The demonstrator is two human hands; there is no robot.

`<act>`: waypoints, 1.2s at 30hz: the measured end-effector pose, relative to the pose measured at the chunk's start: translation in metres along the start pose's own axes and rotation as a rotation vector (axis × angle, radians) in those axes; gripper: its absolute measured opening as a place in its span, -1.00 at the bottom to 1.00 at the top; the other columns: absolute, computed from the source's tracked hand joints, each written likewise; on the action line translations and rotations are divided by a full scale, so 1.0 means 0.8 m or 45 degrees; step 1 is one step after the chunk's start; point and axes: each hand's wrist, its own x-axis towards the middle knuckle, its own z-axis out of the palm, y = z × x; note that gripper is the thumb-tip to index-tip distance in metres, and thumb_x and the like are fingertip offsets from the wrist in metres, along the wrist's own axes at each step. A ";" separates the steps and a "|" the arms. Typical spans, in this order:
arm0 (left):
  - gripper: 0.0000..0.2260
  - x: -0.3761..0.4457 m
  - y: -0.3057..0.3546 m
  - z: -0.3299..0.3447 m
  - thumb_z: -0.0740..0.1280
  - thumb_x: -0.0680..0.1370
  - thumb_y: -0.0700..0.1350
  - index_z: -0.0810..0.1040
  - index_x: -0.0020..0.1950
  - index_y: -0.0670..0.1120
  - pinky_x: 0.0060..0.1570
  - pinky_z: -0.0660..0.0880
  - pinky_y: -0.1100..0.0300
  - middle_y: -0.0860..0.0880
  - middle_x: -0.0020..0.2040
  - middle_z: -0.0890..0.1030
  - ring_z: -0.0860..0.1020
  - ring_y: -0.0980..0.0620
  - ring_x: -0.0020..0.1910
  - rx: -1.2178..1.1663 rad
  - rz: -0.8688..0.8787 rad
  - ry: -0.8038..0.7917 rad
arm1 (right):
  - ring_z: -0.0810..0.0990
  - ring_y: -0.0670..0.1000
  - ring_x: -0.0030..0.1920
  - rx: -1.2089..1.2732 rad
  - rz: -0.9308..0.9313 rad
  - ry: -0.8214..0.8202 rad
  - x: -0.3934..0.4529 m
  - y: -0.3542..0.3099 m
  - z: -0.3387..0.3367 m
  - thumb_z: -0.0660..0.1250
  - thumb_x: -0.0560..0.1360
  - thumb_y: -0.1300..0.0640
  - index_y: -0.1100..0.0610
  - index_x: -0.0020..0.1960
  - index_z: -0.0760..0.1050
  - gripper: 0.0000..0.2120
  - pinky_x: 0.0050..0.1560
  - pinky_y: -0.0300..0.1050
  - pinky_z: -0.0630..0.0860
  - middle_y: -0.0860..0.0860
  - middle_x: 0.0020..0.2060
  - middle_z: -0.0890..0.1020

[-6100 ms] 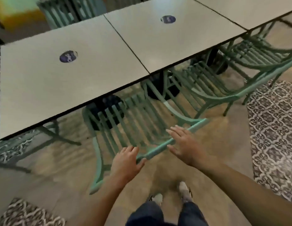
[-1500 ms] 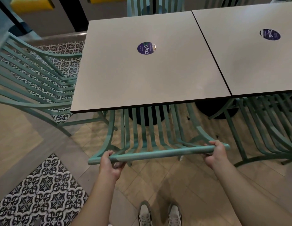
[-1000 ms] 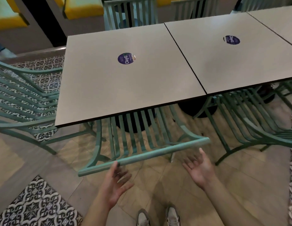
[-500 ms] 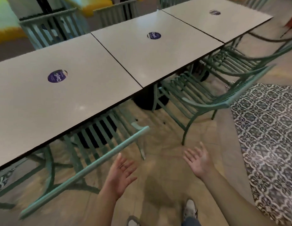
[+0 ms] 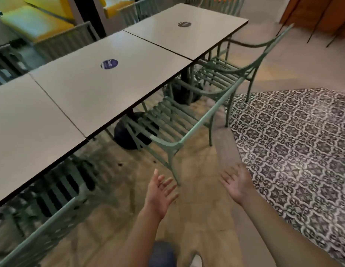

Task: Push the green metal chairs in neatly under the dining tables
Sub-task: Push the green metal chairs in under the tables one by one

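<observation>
**Reaching toward the next green chair with both hands free**

Hovering palm-up over the tan floor tiles [image 5: 196,218], the left hand [image 5: 161,191] and the right hand [image 5: 237,184] are spread, fingers loosely straight, holding nothing and touching nothing. They sit apart from each other, just short of the middle green metal chair [image 5: 189,122].

That chair has its slatted seat partly under the middle desk [image 5: 102,87], while its top rail and rear legs stand out from the desk's edge. Its near rear leg comes down to the floor between the two hands, slightly ahead of them.

A farther green metal chair [image 5: 244,60] stands at the far desk [image 5: 187,33], its seat only a little under the edge and its backrest well out, one rear leg on the patterned black-and-white tiles [image 5: 295,151].

At lower left, a blurred nearer green chair [image 5: 58,214] shows its top rail close along the edge of the near desk [image 5: 23,130], with most of the seat beneath the top.

Round purple stickers [image 5: 109,64] mark the desks' tops. Yellow bench seating [image 5: 33,22] and more green chair backs [image 5: 67,41] line the far side.
</observation>
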 end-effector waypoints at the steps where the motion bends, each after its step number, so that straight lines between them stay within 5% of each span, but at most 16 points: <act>1: -0.49 0.017 -0.001 0.033 0.21 0.56 0.23 0.39 0.35 -0.10 0.22 0.44 -0.19 -0.15 0.22 0.53 0.53 -0.17 0.16 0.000 -0.010 -0.004 | 0.29 0.21 0.44 0.009 -0.007 0.003 0.018 -0.022 0.001 0.15 0.60 -0.10 0.11 0.53 0.13 -0.42 0.39 0.14 0.26 0.21 0.47 0.25; 13: -0.47 0.179 0.013 0.253 0.23 0.54 0.26 0.38 0.27 -0.14 0.30 0.37 -0.19 -0.15 0.18 0.51 0.50 -0.14 0.20 -0.404 -0.017 0.090 | 0.45 0.14 0.21 -0.286 0.070 -0.001 0.189 -0.174 0.092 0.19 0.59 -0.10 0.09 0.53 0.16 -0.41 0.20 0.06 0.39 0.19 0.41 0.35; 17: -0.48 0.201 0.012 0.265 0.24 0.52 0.27 0.46 0.16 -0.18 0.24 0.42 -0.21 -0.18 0.13 0.54 0.53 -0.17 0.13 -0.492 -0.073 0.240 | 0.40 0.16 0.35 -0.357 0.144 -0.061 0.233 -0.215 0.122 0.19 0.60 -0.08 0.09 0.54 0.14 -0.42 0.39 0.11 0.30 0.20 0.43 0.31; 21: -0.45 0.229 0.016 0.283 0.25 0.51 0.28 0.47 0.24 -0.16 0.23 0.44 -0.21 -0.22 0.15 0.54 0.53 -0.20 0.14 -0.602 -0.031 0.411 | 0.49 0.13 0.13 -0.434 0.231 -0.105 0.298 -0.260 0.156 0.20 0.60 -0.06 0.11 0.47 0.26 -0.50 0.15 0.04 0.44 0.11 0.06 0.49; 23: -0.44 0.243 0.017 0.294 0.27 0.51 0.25 0.45 0.30 -0.14 0.16 0.49 -0.20 -0.23 0.16 0.53 0.55 -0.19 0.08 -0.717 0.025 0.523 | 0.51 0.09 -0.07 -0.494 0.280 -0.120 0.331 -0.284 0.172 0.21 0.59 -0.07 0.16 0.26 0.43 -0.64 -0.08 -0.04 0.50 0.10 -0.10 0.48; 26: -0.50 0.245 0.022 0.319 0.29 0.53 0.16 0.40 0.32 -0.16 0.02 0.54 -0.12 -0.23 0.13 0.50 0.55 -0.17 0.00 -0.956 0.122 0.711 | 0.54 0.08 -0.17 -0.587 0.378 -0.142 0.370 -0.326 0.202 0.23 0.59 -0.05 0.13 -0.05 0.43 -0.76 -0.38 -0.09 0.58 0.13 -0.15 0.52; 29: -0.63 0.248 0.041 0.339 0.27 0.57 0.06 0.42 0.21 -0.19 -0.14 0.55 -0.04 -0.22 -0.04 0.51 0.51 -0.15 -0.12 -1.126 0.152 0.854 | 0.55 0.10 -0.15 -0.615 0.417 -0.129 0.402 -0.361 0.214 0.27 0.57 -0.01 0.15 0.10 0.42 -0.77 -0.13 -0.03 0.60 0.14 -0.14 0.53; 32: -0.77 0.251 0.056 0.353 0.25 0.58 -0.02 0.46 -0.04 -0.20 -0.58 0.54 0.10 -0.22 -0.35 0.61 0.51 -0.14 -0.20 -1.222 0.153 0.890 | 0.53 0.14 -0.04 -0.670 0.373 -0.046 0.427 -0.380 0.227 0.28 0.56 0.10 0.13 0.17 0.38 -0.78 0.21 0.04 0.48 0.12 -0.14 0.49; 34: -0.84 0.264 0.057 0.344 0.23 0.56 -0.07 0.47 -0.03 -0.16 -0.62 0.52 0.04 -0.18 -0.42 0.62 0.52 -0.15 -0.21 -1.249 0.156 0.932 | 0.51 0.11 -0.12 -0.684 0.392 0.000 0.438 -0.383 0.233 0.24 0.56 0.19 0.16 -0.03 0.39 -0.96 0.17 0.01 0.49 0.10 -0.17 0.47; 36: -0.89 0.269 0.054 0.335 0.19 0.55 -0.13 0.45 -0.06 -0.15 -0.59 0.52 0.03 -0.17 -0.43 0.61 0.52 -0.15 -0.21 -1.239 0.161 0.957 | 0.45 0.05 -0.26 -0.737 0.402 0.032 0.447 -0.382 0.235 0.18 0.53 0.26 0.15 -0.20 0.32 -0.86 -0.11 -0.12 0.49 0.09 -0.22 0.43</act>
